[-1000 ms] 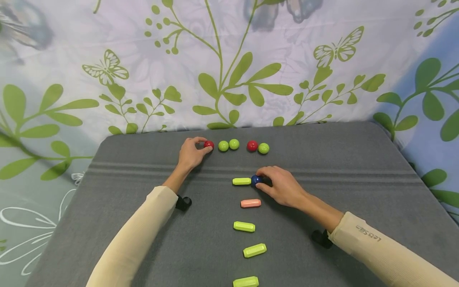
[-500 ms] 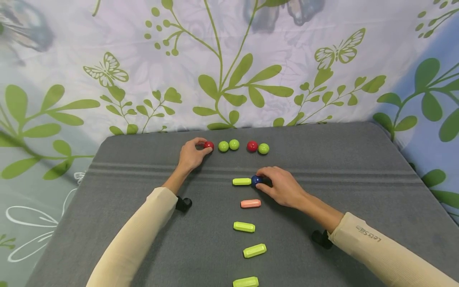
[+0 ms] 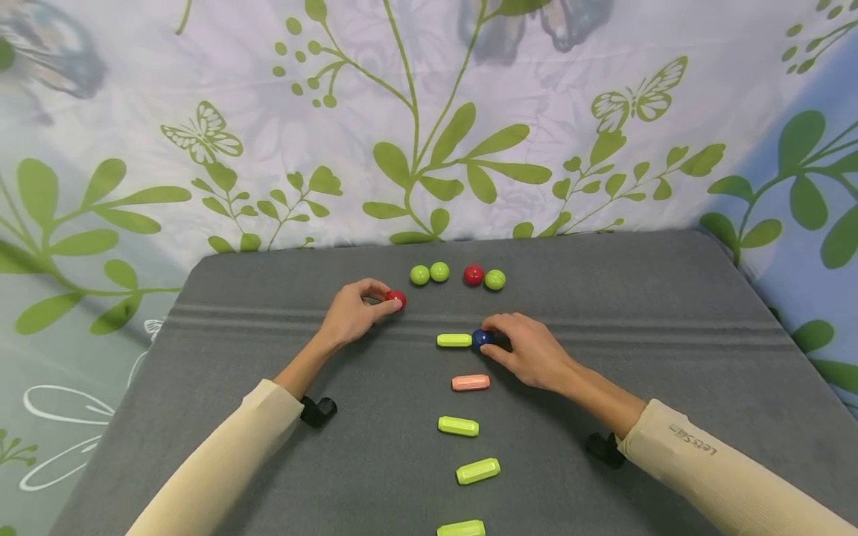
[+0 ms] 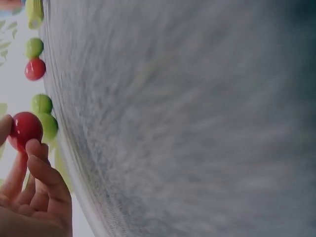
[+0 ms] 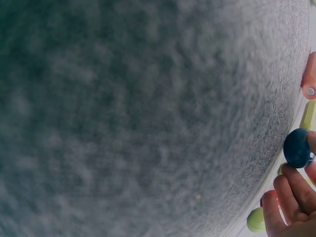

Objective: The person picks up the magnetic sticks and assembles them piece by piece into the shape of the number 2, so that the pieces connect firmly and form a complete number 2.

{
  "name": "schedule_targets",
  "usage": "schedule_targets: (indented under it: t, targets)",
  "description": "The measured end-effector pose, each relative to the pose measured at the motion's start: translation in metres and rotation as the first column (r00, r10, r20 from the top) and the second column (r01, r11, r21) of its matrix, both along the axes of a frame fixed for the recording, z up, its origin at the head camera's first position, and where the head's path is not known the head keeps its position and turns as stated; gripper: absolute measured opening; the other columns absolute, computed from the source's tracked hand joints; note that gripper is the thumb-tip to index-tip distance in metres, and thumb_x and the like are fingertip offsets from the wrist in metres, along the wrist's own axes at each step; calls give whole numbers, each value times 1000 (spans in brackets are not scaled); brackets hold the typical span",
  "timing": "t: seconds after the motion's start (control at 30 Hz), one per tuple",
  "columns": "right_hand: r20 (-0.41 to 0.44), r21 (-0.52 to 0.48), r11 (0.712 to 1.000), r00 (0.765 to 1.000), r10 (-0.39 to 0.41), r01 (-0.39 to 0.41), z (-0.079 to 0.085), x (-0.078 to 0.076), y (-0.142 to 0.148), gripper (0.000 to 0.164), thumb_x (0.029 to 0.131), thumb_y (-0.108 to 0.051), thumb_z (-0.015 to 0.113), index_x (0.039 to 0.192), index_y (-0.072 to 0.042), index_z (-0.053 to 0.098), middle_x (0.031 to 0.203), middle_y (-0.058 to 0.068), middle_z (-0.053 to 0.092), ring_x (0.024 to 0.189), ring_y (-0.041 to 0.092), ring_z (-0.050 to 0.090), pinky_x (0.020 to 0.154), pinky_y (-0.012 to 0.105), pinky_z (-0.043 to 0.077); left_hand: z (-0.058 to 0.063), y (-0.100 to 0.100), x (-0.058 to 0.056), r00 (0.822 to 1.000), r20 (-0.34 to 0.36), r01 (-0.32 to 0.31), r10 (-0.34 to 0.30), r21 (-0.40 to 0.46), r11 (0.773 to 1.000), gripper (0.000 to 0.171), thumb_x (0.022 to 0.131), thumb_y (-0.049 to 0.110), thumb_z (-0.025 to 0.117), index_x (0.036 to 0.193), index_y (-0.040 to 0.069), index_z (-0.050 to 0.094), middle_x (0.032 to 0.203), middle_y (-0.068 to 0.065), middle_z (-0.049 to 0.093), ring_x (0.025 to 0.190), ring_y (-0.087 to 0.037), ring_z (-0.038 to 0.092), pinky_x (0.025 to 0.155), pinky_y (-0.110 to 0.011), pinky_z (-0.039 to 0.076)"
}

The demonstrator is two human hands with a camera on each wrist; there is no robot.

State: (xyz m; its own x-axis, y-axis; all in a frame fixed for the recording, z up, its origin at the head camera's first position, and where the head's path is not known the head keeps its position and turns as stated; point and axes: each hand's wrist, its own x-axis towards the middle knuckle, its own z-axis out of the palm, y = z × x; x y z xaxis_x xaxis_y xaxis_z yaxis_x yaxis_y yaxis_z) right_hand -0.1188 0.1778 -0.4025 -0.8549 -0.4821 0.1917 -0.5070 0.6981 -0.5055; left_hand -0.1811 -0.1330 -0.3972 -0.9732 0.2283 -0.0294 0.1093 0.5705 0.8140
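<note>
My left hand (image 3: 353, 313) pinches a glossy red ball (image 3: 398, 299) between thumb and fingers, in front of the row of balls. The left wrist view shows the same red ball (image 4: 25, 130) held at the fingertips. My right hand (image 3: 528, 348) pinches a dark blue ball (image 3: 480, 339) at the right end of a yellow-green ribbed stick (image 3: 453, 340). Ball and stick end meet in the head view. In the right wrist view the blue ball (image 5: 297, 148) sits between thumb and fingers.
Green balls (image 3: 419, 275) and another red ball (image 3: 473, 275) lie near the back edge of the grey cloth-covered table (image 3: 603, 298). A salmon stick (image 3: 471, 383) and several yellow-green sticks (image 3: 459, 426) form a column toward the front. A patterned curtain (image 3: 302, 112) hangs behind.
My left hand has drawn the red ball toward me and slightly right, away from the back row. The right hand and the blue ball have stayed in place.
</note>
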Motion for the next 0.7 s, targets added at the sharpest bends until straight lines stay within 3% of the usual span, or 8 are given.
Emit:
schedule_targets:
  t: [0.17, 0.4, 0.7]
  targets:
    - [-4, 2, 1000, 1000, 2, -2, -1, 0, 0, 26, 89, -16, 76, 110, -5, 67, 106, 6, 68, 96, 21, 61, 83, 44, 51, 2, 3, 18, 991, 21, 131, -132, 28, 991, 33, 91, 25, 74, 115, 4, 65, 104, -10, 68, 66, -24, 63, 60, -33, 50]
    - [-16, -6, 1000, 1000, 9, -9, -1, 1, 0, 25, 89, -15, 76, 110, -5, 67, 106, 6, 68, 96, 21, 62, 81, 43, 51, 2, 16, 34, 960, 15, 280, -280, -2, 960, 36, 94, 25, 70, 126, 10, 65, 105, -6, 67, 58, -18, 59, 56, -31, 49]
    - [-22, -3, 1000, 1000, 10, -10, -2, 3, 1, 25, 89, -15, 76, 110, -5, 67, 105, 5, 68, 95, 21, 62, 81, 43, 51, -1, 23, 38, 950, 31, 311, -310, -65, 948, 28, 92, 22, 72, 118, 12, 68, 105, -4, 67, 56, -14, 58, 53, -29, 48]
